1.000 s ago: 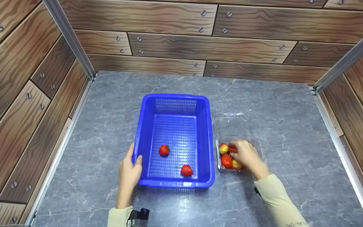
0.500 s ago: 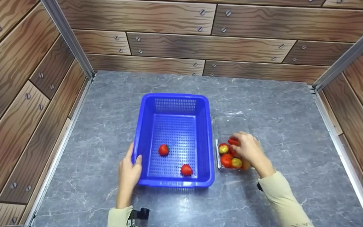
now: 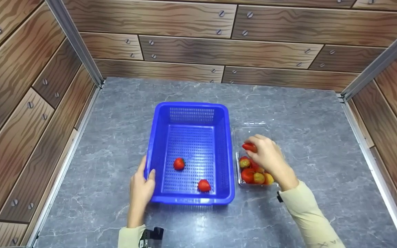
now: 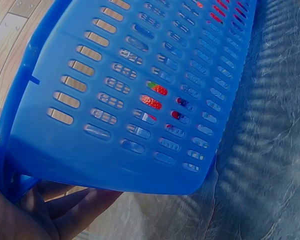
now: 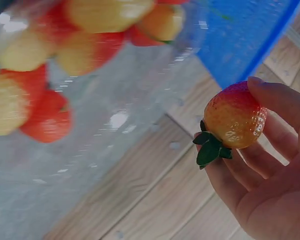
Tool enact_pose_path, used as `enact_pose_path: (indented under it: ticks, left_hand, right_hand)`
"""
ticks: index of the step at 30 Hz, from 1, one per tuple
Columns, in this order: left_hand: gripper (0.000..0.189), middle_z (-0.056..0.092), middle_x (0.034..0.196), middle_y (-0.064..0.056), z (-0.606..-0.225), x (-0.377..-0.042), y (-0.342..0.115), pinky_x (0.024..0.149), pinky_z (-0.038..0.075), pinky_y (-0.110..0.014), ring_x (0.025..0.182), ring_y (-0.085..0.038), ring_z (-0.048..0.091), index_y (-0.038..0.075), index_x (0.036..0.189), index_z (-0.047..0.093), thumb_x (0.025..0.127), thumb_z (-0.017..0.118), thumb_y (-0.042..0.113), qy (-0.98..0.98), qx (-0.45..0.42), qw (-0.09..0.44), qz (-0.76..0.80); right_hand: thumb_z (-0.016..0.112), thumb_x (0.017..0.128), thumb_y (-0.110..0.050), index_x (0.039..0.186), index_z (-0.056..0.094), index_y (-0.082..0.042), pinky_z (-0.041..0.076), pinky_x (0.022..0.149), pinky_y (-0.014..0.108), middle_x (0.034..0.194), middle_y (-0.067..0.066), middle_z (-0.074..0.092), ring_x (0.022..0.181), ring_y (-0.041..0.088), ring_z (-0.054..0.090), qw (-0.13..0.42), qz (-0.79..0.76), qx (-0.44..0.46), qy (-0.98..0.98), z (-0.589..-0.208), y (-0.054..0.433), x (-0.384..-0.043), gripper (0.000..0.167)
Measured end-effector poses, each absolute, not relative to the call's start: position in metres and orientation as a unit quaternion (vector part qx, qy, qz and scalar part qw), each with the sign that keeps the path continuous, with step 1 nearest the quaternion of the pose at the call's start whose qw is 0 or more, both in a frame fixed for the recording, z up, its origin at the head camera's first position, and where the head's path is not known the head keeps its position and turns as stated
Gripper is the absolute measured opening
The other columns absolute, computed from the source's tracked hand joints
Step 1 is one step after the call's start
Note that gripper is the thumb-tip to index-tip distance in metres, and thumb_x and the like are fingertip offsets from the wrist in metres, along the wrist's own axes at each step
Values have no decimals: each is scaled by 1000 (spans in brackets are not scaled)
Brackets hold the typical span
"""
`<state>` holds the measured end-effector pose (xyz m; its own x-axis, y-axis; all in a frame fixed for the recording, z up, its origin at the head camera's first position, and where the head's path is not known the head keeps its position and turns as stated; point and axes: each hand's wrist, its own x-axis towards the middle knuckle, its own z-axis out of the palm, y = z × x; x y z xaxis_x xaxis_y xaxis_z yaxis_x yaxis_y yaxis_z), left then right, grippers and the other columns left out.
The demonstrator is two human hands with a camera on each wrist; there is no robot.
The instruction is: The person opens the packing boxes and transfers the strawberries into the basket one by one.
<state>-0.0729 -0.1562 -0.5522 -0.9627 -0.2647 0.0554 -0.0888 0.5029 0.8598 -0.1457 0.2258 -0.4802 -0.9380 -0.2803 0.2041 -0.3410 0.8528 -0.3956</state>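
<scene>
My left hand [image 3: 142, 186] grips the left rim of a blue plastic basket [image 3: 191, 200], thumb over the edge. Two red strawberries [image 3: 179, 164] lie apart on the basket's floor. To the right, my right hand [image 3: 267, 155] pinches one strawberry [image 5: 235, 116] between thumb and fingers, above a clear plastic box [image 3: 238, 182]. In the right wrist view this strawberry is red to orange-yellow, with green leaves. Several red and yellow strawberries [image 3: 248, 175] fill the box's near half, partly hidden by my hand. The left wrist view shows the basket's slotted wall [image 4: 110, 150], with red showing through the slots.
The box's transparent lid [image 3: 250, 129] lies folded open behind it, close to the basket's right side. A grey marbled surface [image 3: 122, 113] carries everything. Wood-patterned panels [image 3: 184, 48] wall in the back and both sides.
My right hand has risen out of the box's fruit and shifted toward the back, lifting a strawberry with it. The left hand and the basket have stayed in place.
</scene>
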Motion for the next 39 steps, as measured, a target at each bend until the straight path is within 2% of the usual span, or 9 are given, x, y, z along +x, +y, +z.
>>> enact_pose_path:
  ticks: [5, 11, 18, 28, 35, 39]
  left_hand:
    - [59, 60, 130, -27, -552, -72, -156, 101, 43, -58, 118, -46, 58, 10, 149, 46, 92, 61, 6, -861, 105, 88, -489]
    - [60, 60, 130, -27, -551, -73, -155, 99, 43, -59, 117, -46, 58, 12, 150, 44, 92, 61, 7, -862, 109, 82, -488]
    - [61, 59, 132, -27, -551, -74, -154, 102, 42, -59, 119, -46, 56, 12, 150, 44, 92, 61, 6, -859, 110, 80, -494]
    - [60, 59, 132, -27, -552, -74, -154, 102, 42, -58, 119, -46, 57, 10, 149, 45, 92, 62, 6, -860, 109, 89, -490]
    - [58, 60, 129, -28, -554, -74, -153, 102, 43, -58, 117, -46, 58, 6, 147, 48, 91, 62, 2, -857, 99, 103, -495]
    - [58, 59, 130, -28, -554, -73, -155, 101, 43, -57, 117, -46, 58, 6, 147, 48, 91, 62, 3, -860, 101, 103, -489]
  right_hand:
    - [82, 76, -5, 98, 74, -9, 56, 75, 48, 92, 6, 68, 87, 31, 68, 93, 224, 198, -950, -465, 202, -149, 24]
    - [83, 77, -7, 101, 74, -8, 56, 76, 46, 95, 5, 68, 86, 28, 67, 84, 239, 231, -939, -458, 173, -149, 26]
    - [82, 78, -7, 102, 73, -8, 57, 75, 40, 94, 5, 68, 84, 25, 66, 52, 246, 284, -925, -463, 140, -148, 26]
    - [80, 80, -12, 102, 72, -8, 57, 76, 46, 98, 7, 69, 88, 30, 68, -23, 200, 344, -917, -492, 113, -152, 23]
    - [78, 78, -1, 112, 70, -7, 59, 75, 45, 103, 12, 68, 91, 33, 68, -65, 198, 357, -911, -514, 111, -157, 36]
    - [76, 74, 4, 111, 69, -7, 59, 73, 44, 101, 12, 67, 88, 32, 67, -81, 181, 360, -912, -523, 108, -159, 39]
